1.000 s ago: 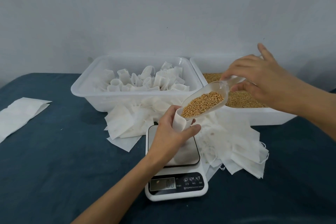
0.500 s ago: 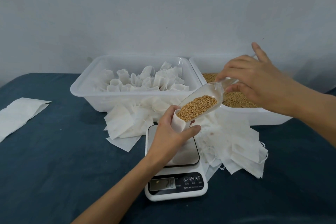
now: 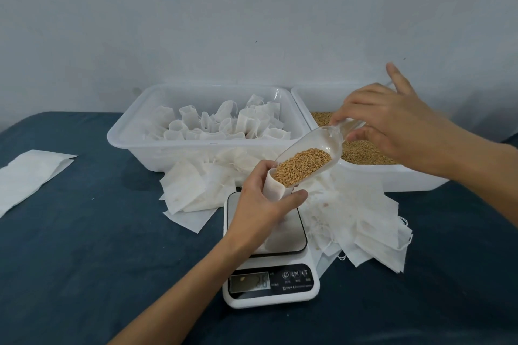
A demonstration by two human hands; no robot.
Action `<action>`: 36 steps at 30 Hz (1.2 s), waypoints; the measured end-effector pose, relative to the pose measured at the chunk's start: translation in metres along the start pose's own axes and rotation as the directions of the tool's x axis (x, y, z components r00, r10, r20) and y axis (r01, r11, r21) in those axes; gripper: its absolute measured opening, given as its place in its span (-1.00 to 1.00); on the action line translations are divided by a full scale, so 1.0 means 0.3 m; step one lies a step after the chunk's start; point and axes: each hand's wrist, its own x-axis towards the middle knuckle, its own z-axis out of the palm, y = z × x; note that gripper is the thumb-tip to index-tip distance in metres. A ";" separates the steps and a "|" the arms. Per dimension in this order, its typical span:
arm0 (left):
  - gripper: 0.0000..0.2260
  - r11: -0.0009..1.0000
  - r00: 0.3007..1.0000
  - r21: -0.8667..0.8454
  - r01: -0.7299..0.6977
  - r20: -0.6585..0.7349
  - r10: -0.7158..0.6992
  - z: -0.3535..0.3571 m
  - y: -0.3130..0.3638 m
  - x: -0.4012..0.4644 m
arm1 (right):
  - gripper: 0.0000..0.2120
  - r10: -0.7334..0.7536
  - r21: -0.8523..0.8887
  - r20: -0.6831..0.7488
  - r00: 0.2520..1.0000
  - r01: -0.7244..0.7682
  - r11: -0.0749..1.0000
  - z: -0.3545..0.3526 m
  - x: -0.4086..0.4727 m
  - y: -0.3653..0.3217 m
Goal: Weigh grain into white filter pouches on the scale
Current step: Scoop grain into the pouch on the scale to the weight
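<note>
My left hand (image 3: 260,206) grips a white filter pouch (image 3: 273,187) and holds it upright on the white digital scale (image 3: 269,269). My right hand (image 3: 392,123) holds a clear plastic scoop (image 3: 325,145) by its handle. The scoop is tilted down to the left, its lip resting in the pouch's open mouth. Golden grain (image 3: 301,166) lies heaped in the scoop's lower half. The scale's display shows digits. Most of the pouch is hidden behind my left hand.
A white tub (image 3: 123,145) at the back holds several filled pouches. A second white tub (image 3: 392,176) to its right holds loose grain. Empty pouches (image 3: 361,230) lie piled around the scale. More white pouches (image 3: 25,173) lie at far left on the blue cloth.
The scoop has moved down and left until its lip entered the pouch mouth, and has tilted more steeply. The scale's reading has changed. My left hand has stayed on the pouch.
</note>
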 end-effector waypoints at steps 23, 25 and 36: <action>-0.57 1.000 1.000 0.006 0.006 -0.011 -0.006 -0.005 -0.004 0.001 | -0.70 -0.022 -0.019 -0.018 1.000 0.022 1.000 0.017 0.002 0.005; -0.56 1.000 1.000 0.005 0.004 -0.011 -0.004 -0.004 -0.004 0.000 | -0.70 -0.023 -0.010 -0.024 0.999 0.022 1.000 0.017 0.002 0.007; -0.51 1.000 1.000 0.028 -0.009 0.004 0.009 -0.009 -0.001 0.005 | -0.71 -0.031 -0.006 -0.029 0.999 0.031 1.000 0.024 0.001 0.009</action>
